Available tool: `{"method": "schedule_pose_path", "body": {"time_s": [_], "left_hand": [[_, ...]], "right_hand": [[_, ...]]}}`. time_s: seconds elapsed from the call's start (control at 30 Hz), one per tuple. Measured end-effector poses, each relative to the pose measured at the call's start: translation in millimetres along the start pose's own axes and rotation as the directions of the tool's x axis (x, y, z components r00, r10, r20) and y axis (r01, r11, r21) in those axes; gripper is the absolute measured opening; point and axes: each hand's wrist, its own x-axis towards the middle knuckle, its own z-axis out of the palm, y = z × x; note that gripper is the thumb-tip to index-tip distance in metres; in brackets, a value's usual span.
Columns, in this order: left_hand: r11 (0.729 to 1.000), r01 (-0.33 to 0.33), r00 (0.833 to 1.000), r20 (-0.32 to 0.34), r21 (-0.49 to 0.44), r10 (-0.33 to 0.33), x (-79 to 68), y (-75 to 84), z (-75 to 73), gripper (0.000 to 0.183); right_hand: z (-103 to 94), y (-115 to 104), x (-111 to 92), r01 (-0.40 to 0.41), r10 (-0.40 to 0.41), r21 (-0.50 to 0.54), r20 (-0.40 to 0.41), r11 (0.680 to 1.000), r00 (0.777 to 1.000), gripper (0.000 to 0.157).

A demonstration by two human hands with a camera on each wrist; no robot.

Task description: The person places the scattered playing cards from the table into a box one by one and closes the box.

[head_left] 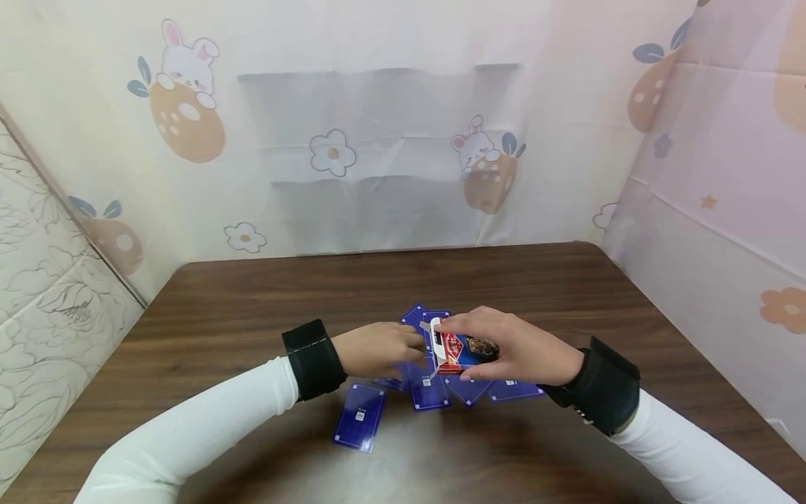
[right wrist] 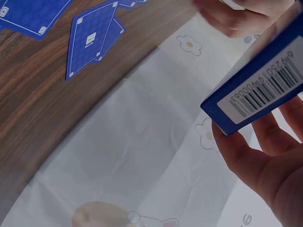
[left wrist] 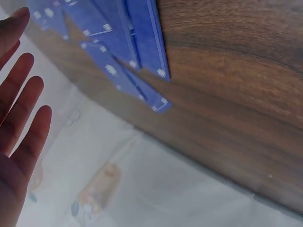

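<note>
My right hand (head_left: 525, 353) grips a small red and blue card box (head_left: 453, 348), thumb on one side and fingers on the other. The box's white end flaps stand open toward the left. A barcode on its blue end (right wrist: 258, 97) faces the right wrist camera. Just left of the flaps is my left hand (head_left: 378, 348), its fingers relaxed and slightly bent; nothing shows in them in the left wrist view. Beneath both hands, several blue-backed playing cards (head_left: 429, 395) lie spread and overlapping, partly hidden by the box and hands.
One blue card (head_left: 359, 418) lies apart, nearer the front left. The brown wooden table (head_left: 252, 294) ends at a back edge against a patterned cloth wall (head_left: 403, 210). Another cloth wall (head_left: 705, 266) rises along the right side.
</note>
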Motion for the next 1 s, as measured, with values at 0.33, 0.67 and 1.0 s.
{"method": "schedule_pose_path", "body": {"time_s": [0.33,0.67,1.0], "left_hand": [[0.998,-0.065,0.979,0.193,0.022,0.060,29.7,-14.5,12.8,0.050],[0.991,-0.094,0.953,0.296,0.090,0.064,43.8,-13.7,13.8,0.051],[0.999,-0.030,0.952,0.307,0.036,0.018,49.7,-12.6,13.1,0.043]], "right_hand": [[1.5,1,-3,-0.030,0.030,-0.011,0.001,0.999,1.000,0.060],[2.4,4,-5,-0.047,0.047,-0.008,0.003,0.999,0.999,0.060],[5.8,8,-4,-0.063,0.062,0.030,0.013,0.998,0.998,0.060]]}}
